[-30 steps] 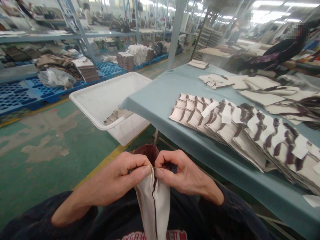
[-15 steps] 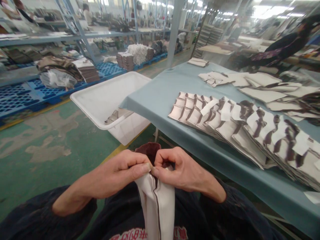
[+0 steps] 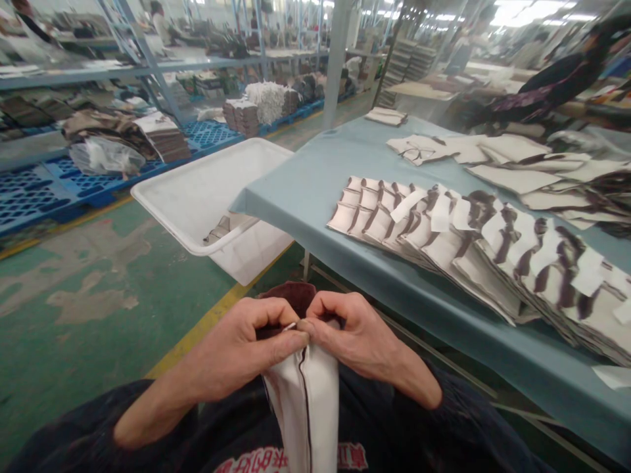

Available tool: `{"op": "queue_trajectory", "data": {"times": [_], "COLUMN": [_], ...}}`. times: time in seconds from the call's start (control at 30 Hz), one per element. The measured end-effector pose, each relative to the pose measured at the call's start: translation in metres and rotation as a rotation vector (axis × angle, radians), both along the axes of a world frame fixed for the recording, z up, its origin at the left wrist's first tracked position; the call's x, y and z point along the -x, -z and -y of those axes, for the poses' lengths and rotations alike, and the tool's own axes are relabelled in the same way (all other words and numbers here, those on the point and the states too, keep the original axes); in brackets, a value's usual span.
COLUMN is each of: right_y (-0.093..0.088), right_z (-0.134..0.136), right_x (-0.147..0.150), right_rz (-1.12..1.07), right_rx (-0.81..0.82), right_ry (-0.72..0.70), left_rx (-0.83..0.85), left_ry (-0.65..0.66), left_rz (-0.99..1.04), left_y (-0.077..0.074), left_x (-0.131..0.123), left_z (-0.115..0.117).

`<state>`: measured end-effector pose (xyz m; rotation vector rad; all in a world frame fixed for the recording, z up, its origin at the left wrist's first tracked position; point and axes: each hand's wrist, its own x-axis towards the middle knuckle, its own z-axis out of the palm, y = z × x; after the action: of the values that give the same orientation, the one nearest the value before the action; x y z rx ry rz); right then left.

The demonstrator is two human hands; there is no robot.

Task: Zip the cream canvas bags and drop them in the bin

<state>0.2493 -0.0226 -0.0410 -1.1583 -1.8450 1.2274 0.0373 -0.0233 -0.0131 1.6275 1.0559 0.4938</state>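
A cream fabric piece [image 3: 320,401] with a dark seam down its middle and a brown inner side hangs in front of my body. My left hand [image 3: 246,345] pinches its upper edge from the left, thumb laid along the top. From the other side my right hand [image 3: 352,335] pinches the same edge, its thumb and fingertips meeting those of the left. The seam runs down from just below the fingertips. Whatever lies right between the fingertips is mostly hidden.
A table [image 3: 290,190] with a blue-green cover stands on the right, bearing an overlapping row of cream and brown pieces [image 3: 434,236] and more flat pieces [image 3: 517,157]. A white bin [image 3: 167,213] sits beside its left corner. Blue pallets [image 3: 207,135] lie beyond; a co-worker [image 3: 557,85] leans at far right.
My hands have shifted slightly, and the left thumb has slid right, closer to the right thumb along the edge. Both hands keep their pinch. The background moves a little left in view.
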Motion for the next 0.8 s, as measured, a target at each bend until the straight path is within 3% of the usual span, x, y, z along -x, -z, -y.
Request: {"op": "queue_trajectory", "data": {"times": [0.17,0.37,0.53,0.67,0.8], "right_y": [-0.004,-0.015,-0.007,-0.002,-0.01], "right_z": [-0.002,-0.001,-0.002,-0.002,-0.002], "right_x": [-0.002,0.001,0.003,0.008,0.011], "right_rz": [-0.06,0.009,-0.059,-0.041,0.076], "right_rx": [0.073,0.049,0.152,0.056,-0.096], "right_ry": [-0.077,-0.113,-0.184,-0.132,-0.074], "left_rx": [-0.053,-0.161,-0.21,-0.289,-0.325], "left_ry": [0.069,0.165,0.245,0.203,0.185], "left_rz": [-0.041,-0.059,-0.099,-0.144,-0.156], "left_y": [-0.004,-0.007,-0.009,-0.004,-0.003], "left_x": [0.008,0.018,0.023,0.026,0.028], "left_z": [-0.002,-0.003,-0.008,-0.011,-0.013]}}
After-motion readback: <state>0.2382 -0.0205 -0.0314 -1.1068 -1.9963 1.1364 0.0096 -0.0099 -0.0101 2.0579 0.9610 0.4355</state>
